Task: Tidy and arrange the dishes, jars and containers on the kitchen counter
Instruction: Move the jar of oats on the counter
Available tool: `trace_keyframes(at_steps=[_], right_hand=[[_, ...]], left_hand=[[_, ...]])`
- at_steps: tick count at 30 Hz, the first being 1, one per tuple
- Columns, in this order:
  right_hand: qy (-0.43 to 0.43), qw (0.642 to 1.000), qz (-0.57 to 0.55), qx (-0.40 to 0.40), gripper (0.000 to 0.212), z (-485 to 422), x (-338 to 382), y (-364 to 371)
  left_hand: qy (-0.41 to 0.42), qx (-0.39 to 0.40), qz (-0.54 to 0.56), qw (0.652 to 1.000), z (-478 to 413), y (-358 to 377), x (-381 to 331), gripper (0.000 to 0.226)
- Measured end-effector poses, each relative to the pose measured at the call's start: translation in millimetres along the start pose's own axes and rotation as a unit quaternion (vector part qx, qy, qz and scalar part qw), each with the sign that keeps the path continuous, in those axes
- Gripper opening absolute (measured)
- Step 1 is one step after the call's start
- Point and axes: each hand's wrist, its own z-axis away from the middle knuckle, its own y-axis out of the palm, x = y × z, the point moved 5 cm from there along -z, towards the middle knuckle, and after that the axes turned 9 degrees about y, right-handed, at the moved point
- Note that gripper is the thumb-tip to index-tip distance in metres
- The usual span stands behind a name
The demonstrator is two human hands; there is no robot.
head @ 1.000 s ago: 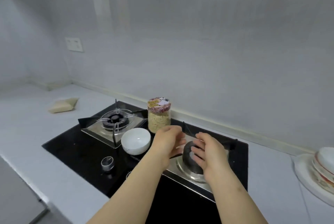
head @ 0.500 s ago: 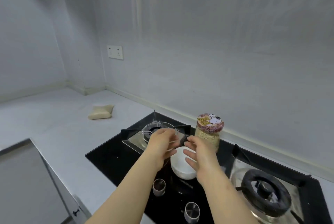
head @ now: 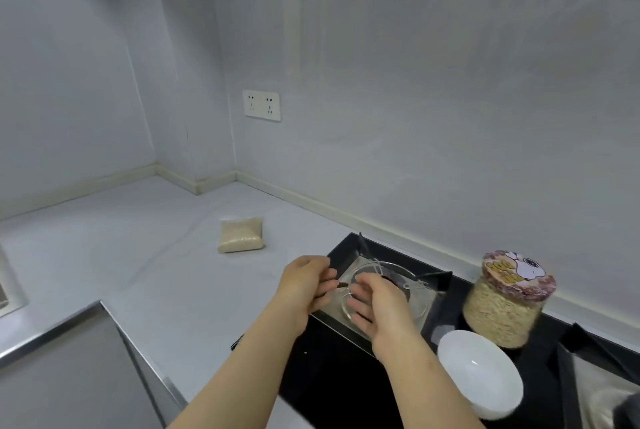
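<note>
Clock positions are taken from the hands, 12 = away from the person.

Counts: 1 jar (head: pixel 504 311), 1 white bowl (head: pixel 479 382), 1 grain packet (head: pixel 241 234), 1 wall socket plate (head: pixel 261 105), 2 hands. Burners: 1 in full view (head: pixel 398 285), and a second only partly in frame at the right edge.

Jar stands upright on the black hob (head: pixel 332 380) at 3 o'clock, near the back wall. It is clear and filled with pale flakes. Bowl sits on the hob at 4 o'clock, just in front of the jar (touching or not, can't tell). Packet lies flat on the grey counter (head: pixel 138 255) at 10 o'clock, well apart from everything else. Socket is on the wall at 11 o'clock.

Hands: both forearms reach forward, with the hands close together over the near-left edge of the burner and the palms roughly facing each other. Left hand (head: pixel 304 285) has its fingers curled in towards the thumb. There is a small dark bit at the fingertips, and blur means I can't tell if it grips anything. Right hand (head: pixel 377 307) has its fingers fairly straight and spread, pointing at the left hand and holding nothing. Neither hand is on the jar, bowl or packet.

Writing: the jar lid (head: pixel 516 273) has a cartoon white figure plus yellow lettering, which is unreadable. No other text is visible.
</note>
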Motion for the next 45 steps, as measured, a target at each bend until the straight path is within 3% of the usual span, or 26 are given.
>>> trace_keyframes(at_steps=[12, 19, 23, 28, 31, 38, 42, 45], right_hand=[[0.039, 0.995, 0.060, 0.068, 0.029, -63, -11, 85], [0.058, 0.994, 0.075, 0.050, 0.028, -114, -10, 135], [0.087, 0.994, 0.065, 0.020, 0.026, -160, -18, 174], [0.087, 0.994, 0.066, -0.022, 0.015, -208, -27, 220], [0.094, 0.992, 0.070, -0.038, 0.008, -232, -27, 236], [0.157, 0.977, 0.122, -0.071, 0.027, -280, -27, 262], [0.125, 0.968, 0.207, -0.060, 0.049, -303, -31, 274], [0.117, 0.972, 0.203, -0.038, 0.040, -308, -33, 273]], left_hand=[[-0.008, -0.103, 0.022, 0.994, -57, -83, 0, 0.015], [-0.047, -0.138, 0.018, 0.989, -123, -133, 11, 0.008], [-0.052, -0.168, -0.010, 0.984, -176, -172, 18, 0.021], [-0.105, -0.156, -0.038, 0.981, -240, -212, 31, 0.053], [-0.148, -0.146, -0.012, 0.978, -272, -224, 47, 0.060], [-0.189, -0.095, 0.077, 0.974, -326, -225, 58, 0.039], [-0.206, -0.060, 0.028, 0.976, -347, -215, 56, 0.038], [-0.190, -0.078, -0.066, 0.976, -356, -213, 62, 0.040]])
